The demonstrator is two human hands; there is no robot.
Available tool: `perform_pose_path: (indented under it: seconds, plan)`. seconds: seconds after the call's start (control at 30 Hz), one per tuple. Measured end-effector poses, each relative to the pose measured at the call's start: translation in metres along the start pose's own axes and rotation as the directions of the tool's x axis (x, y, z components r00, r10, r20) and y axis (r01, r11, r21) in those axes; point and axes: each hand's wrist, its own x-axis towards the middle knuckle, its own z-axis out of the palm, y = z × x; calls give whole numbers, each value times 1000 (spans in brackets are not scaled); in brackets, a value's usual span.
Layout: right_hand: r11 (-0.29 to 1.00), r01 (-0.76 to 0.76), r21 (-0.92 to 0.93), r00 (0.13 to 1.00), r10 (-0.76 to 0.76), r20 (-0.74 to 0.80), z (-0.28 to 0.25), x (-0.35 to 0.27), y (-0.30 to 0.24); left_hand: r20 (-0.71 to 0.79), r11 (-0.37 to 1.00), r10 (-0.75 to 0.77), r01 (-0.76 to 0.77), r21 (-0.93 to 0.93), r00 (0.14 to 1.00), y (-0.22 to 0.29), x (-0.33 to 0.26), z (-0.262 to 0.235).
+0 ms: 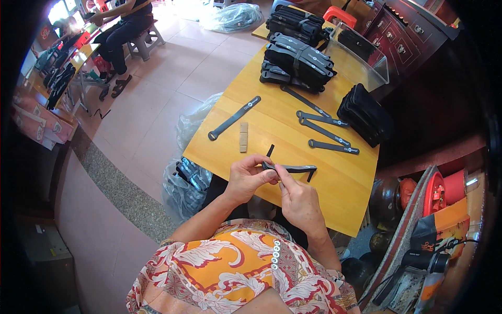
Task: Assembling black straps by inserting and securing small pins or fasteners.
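Note:
Over the near edge of the yellow table, my left hand [247,179] and my right hand [303,206] meet on one dark grey strap [296,169]. The fingers of both are pinched on it close together. One part runs off to the right and bends down at its tip, while a black end sticks up above my left fingers. Beyond my hands lies a flat grey strap [235,118] with a slotted round end. Next to it is a small tan folded strip [243,137]. Several more grey straps [327,131] lie loosely to the right.
Banded bundles of black straps [298,60] are piled at the table's far end, by a clear plastic bin [361,57]. Another dark stack [364,115] stands at the right edge. Plastic bags [185,183] sit on the floor at left. A person [123,31] sits at another table.

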Motion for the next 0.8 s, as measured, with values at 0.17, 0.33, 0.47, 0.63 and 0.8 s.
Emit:
perform_pose_path:
  seconds: [0.17,0.33,0.47,0.63,0.8]
  plan:
    - [1000,16,-15,1000,-16,-13,1,0,-1,22,1000,-13,13,24,1000,3,-1,-1]
    - [997,62,-42,998,-62,-14,0,-2,-1,11,993,25,-26,117,1000,4,-2,1]
    - [999,52,-4,999,-52,4,-2,-4,1,33,994,30,-34,103,999,4,-3,2]
    - [994,24,-110,999,-20,43,-3,-9,-3,39,987,40,-46,155,998,3,-5,3]
    - [984,89,-153,995,-95,-31,0,-10,0,42,987,34,-40,155,999,4,-7,5]
